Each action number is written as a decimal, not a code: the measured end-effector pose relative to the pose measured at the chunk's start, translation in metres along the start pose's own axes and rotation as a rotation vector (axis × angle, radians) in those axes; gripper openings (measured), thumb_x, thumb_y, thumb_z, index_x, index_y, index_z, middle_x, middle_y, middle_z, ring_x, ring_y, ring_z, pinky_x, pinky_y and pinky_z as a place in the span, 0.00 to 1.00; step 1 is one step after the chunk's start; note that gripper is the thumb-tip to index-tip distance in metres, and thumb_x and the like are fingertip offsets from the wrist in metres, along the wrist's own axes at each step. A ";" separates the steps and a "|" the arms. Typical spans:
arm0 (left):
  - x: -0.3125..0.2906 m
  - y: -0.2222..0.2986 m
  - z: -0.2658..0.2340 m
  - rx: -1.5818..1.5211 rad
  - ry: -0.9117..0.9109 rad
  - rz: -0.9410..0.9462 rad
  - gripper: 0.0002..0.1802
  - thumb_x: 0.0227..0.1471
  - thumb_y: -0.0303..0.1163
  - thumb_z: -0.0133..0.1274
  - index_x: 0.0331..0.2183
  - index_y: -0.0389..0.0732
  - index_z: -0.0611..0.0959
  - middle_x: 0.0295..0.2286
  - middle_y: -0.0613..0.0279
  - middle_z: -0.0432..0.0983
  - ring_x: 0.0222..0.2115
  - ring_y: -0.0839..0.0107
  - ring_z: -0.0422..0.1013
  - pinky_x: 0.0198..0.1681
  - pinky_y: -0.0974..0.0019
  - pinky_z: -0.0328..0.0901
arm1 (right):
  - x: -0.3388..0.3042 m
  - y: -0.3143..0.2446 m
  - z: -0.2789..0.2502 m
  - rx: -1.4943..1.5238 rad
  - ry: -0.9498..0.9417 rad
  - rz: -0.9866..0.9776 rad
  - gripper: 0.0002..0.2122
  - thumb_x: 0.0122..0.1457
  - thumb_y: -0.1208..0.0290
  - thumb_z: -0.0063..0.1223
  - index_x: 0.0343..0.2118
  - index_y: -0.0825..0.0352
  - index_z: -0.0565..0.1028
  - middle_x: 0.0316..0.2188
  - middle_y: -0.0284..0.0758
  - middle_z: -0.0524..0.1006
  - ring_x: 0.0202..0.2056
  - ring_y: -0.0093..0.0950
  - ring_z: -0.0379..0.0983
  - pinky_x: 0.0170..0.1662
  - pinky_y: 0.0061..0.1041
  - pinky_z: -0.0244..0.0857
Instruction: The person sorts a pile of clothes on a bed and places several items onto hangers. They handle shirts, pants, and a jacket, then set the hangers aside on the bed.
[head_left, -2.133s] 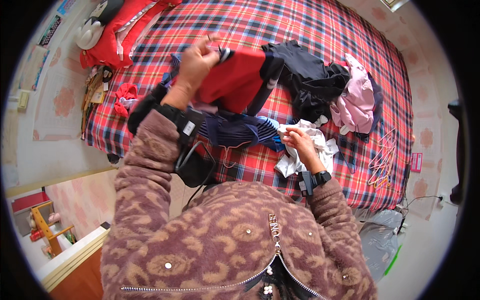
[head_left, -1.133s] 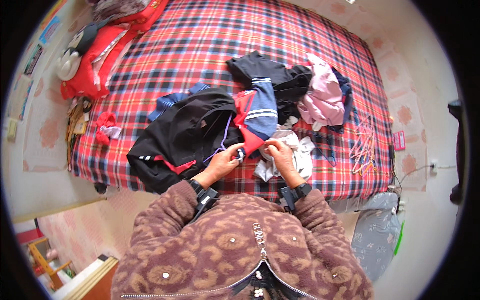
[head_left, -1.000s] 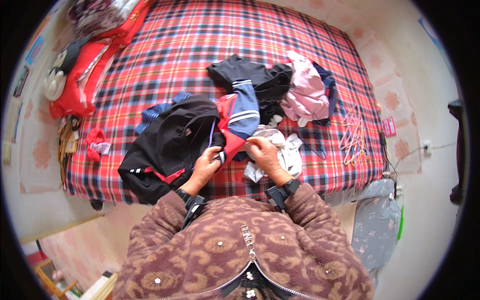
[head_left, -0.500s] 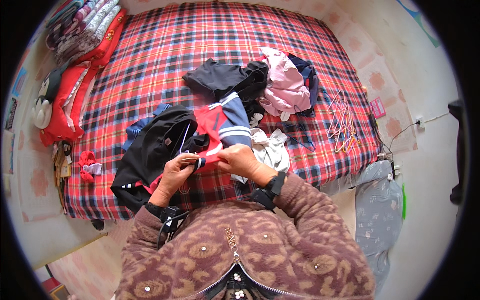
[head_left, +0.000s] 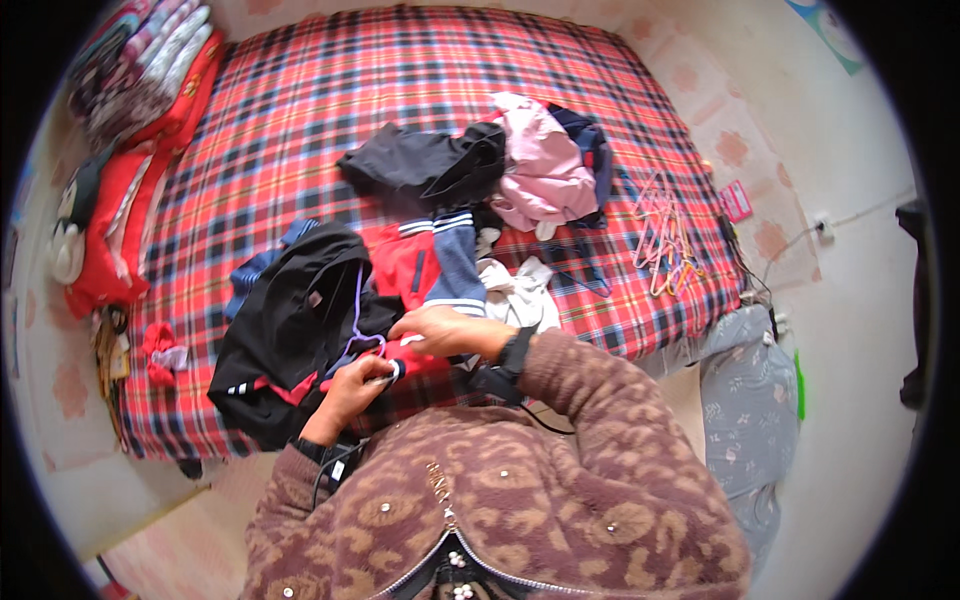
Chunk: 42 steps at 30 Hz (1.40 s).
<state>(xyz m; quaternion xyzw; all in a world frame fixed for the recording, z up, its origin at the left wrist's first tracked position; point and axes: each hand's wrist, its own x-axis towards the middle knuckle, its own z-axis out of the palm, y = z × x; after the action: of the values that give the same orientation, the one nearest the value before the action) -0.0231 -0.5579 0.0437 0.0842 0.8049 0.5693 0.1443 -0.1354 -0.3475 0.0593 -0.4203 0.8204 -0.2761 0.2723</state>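
L hand (head_left: pixel 350 395): fingers pinched on striped edge of red-and-blue jacket (head_left: pixel 396 265), at near side of bed (head_left: pixel 450 60). R hand (head_left: pixel 437 328): back up, fingers pointing L over jacket's red cloth, just above L hand; fingertips partly hidden, can't tell if gripping. Jacket lies on bed btwn black jacket (head_left: pixel 270 315) (L) and white cloth (head_left: pixel 525 288) (R); blue sleeve w/ white stripes points away from body. Purple hanger (head_left: pixel 357 300) in black jacket's opening, lower end nr R fingertips. Blue striped cloth (head_left: pixel 252 278) sticks out past black jacket, far L side.

Further out: dark garment (head_left: pixel 420 165) beyond red-and-blue jacket, touching pink garment (head_left: pixel 545 165); loose hangers (head_left: pixel 660 240) to R. Far L: small red cloth (head_left: pixel 158 355), red pillow (head_left: pixel 115 240), stacked bedding (head_left: pixel 145 75) in corner.
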 end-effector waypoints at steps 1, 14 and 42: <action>-0.002 0.000 0.000 -0.007 -0.014 -0.016 0.09 0.45 0.20 0.55 0.33 0.34 0.79 0.30 0.64 0.77 0.32 0.77 0.72 0.38 0.72 0.67 | 0.009 -0.001 0.006 -0.066 -0.079 -0.012 0.18 0.49 0.70 0.50 0.46 0.59 0.73 0.42 0.40 0.74 0.45 0.40 0.70 0.47 0.35 0.64; -0.021 0.002 0.002 -0.146 -0.126 -0.126 0.11 0.47 0.25 0.57 0.36 0.35 0.80 0.31 0.66 0.77 0.33 0.79 0.71 0.38 0.74 0.66 | 0.040 -0.001 0.041 -0.380 -0.533 -0.242 0.12 0.47 0.69 0.49 0.35 0.52 0.79 0.43 0.33 0.74 0.45 0.38 0.68 0.48 0.36 0.63; -0.020 -0.049 -0.002 -0.263 0.099 -0.015 0.15 0.51 0.28 0.50 0.43 0.42 0.78 0.34 0.66 0.76 0.36 0.76 0.70 0.42 0.70 0.64 | 0.049 0.003 -0.031 -0.766 -0.386 -0.343 0.12 0.40 0.56 0.56 0.22 0.60 0.79 0.28 0.29 0.77 0.39 0.27 0.71 0.44 0.30 0.63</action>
<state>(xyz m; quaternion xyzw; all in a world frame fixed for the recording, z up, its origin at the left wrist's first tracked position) -0.0033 -0.5823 0.0007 0.0303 0.7301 0.6723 0.1185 -0.1824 -0.3800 0.0686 -0.6639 0.7163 0.0890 0.1955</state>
